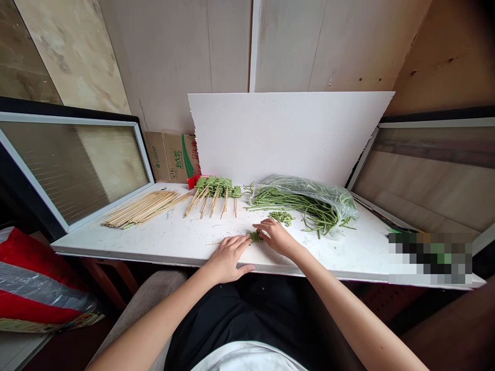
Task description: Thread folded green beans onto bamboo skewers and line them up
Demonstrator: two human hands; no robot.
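A short row of cut green bean pieces [256, 237] lies near the table's front edge, with a thin bamboo stick [212, 243] showing to its left. My left hand [231, 258] lies flat over the stick, fingertips touching the row's left end and thumb spread toward the edge. My right hand [276, 238] is curled over the row's right end, its fingers bent around the pieces; its fingertips are partly hidden. Just behind it sits a small pile of cut bean pieces [282, 218].
Long green beans [278, 200] spill from a clear plastic bag [342, 198] at the back right. Filled bean skewers [214, 186] are stacked behind my left hand. Bare bamboo sticks [141, 207] lie at the left, near a cardboard box [168, 154]. A white board [286, 136] stands behind.
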